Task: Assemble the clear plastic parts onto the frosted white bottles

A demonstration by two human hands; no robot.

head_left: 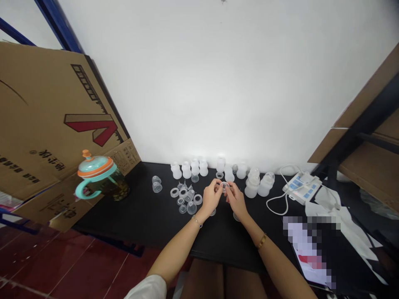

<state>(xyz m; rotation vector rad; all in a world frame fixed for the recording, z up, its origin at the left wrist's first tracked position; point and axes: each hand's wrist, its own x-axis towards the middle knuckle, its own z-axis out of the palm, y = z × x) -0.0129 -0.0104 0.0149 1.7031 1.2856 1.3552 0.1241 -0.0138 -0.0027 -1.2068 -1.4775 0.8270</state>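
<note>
At the frame's lower centre, a clear ring (224,183) is pinched by left hand (212,195) and right hand (236,199). White bottles (252,187) are seen nearby.

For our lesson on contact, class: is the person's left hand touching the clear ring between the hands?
Touching. The head view shows the left hand with its fingertips against the edge of the clear ring, no gap visible.
</note>
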